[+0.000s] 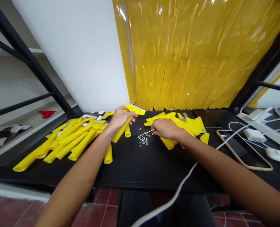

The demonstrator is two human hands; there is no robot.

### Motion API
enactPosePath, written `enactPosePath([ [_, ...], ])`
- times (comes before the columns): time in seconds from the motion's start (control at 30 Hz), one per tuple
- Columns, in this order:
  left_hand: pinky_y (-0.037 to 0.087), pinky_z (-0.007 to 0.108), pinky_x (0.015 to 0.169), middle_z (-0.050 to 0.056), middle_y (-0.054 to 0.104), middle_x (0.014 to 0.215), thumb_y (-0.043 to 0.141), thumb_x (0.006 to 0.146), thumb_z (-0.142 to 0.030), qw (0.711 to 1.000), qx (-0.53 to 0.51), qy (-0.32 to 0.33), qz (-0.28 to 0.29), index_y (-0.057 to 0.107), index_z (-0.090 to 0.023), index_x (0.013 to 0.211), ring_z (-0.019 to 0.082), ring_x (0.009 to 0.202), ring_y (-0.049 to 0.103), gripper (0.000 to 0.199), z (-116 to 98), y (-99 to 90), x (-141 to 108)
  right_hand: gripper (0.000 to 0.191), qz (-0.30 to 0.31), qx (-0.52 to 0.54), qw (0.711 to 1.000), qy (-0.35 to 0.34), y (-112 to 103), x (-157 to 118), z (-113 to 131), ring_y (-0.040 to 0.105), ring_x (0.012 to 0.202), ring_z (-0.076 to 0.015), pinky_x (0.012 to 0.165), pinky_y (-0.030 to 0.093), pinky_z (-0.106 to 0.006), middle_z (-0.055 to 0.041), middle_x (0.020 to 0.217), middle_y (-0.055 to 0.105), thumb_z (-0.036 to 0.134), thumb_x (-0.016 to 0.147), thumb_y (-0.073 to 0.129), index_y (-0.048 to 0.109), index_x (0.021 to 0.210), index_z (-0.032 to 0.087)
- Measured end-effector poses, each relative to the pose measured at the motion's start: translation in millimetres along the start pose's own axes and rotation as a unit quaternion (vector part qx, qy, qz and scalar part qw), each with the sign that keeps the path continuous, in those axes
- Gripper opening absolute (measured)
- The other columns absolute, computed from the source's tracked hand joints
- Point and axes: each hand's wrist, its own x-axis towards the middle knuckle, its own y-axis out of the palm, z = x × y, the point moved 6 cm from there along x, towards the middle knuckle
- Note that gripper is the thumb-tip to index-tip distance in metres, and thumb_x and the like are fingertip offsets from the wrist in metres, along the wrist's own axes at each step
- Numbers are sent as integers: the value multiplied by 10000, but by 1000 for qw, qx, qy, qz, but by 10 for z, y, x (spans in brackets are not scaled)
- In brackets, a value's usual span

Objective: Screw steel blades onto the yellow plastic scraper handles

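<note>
The left hand (121, 119) is gripping a yellow plastic tube (121, 133), and the right hand (165, 129) is pinching a thin steel screwdriver (146, 132). Loose silver screws (143, 140) just left of that hand are risking scattering if brushed.

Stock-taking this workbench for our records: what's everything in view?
Yellow plastic tubes: many, yellow, heaped table left.
Flat yellow plastic strips: many, yellow, heaped table right.
Small metal screws: many, silver, scattered mid-table.
Black table: one, black, beneath these.
White plug adapter: one, white, table right.
Tan rounded frame: one, tan, table right.
Shiny plastic curtain: one, yellow, behind table.
Left hand: one, bare, gripping a flat yellow piece.
Right hand: one, bare, pinching a thin silver rod.
</note>
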Motion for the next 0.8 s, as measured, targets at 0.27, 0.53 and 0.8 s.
enactPosePath([
  [0.27, 510, 276, 533, 88, 743, 827, 738, 808, -187, 999, 27, 19, 35, 545, -175, 934, 149, 588, 666, 231, -42, 41, -31, 162, -11, 27, 999, -21, 41, 8, -39, 655, 924, -224, 703, 399, -281, -61, 971, 743, 181, 843, 627, 765, 908, 236],
  [0.53, 516, 264, 530, 101, 744, 862, 747, 796, -201, 997, 34, 29, 65, 607, -175, 949, 149, 598, 673, 209, -14, 69, -24, 144, -16, 49, 998, -41, 59, 15, -48, 647, 926, -224, 687, 384, -282, -61, 958, 738, 225, 860, 636, 777, 881, 241],
  [0.8, 511, 262, 506, 43, 674, 705, 758, 793, -254, 995, 40, 46, 80, 596, -186, 845, 171, 612, 688, 184, -31, 83, -39, 72, -2, 92, 995, -39, 62, 31, -17, 641, 752, -176, 609, 353, -263, -23, 810, 739, 231, 798, 685, 754, 818, 219],
])
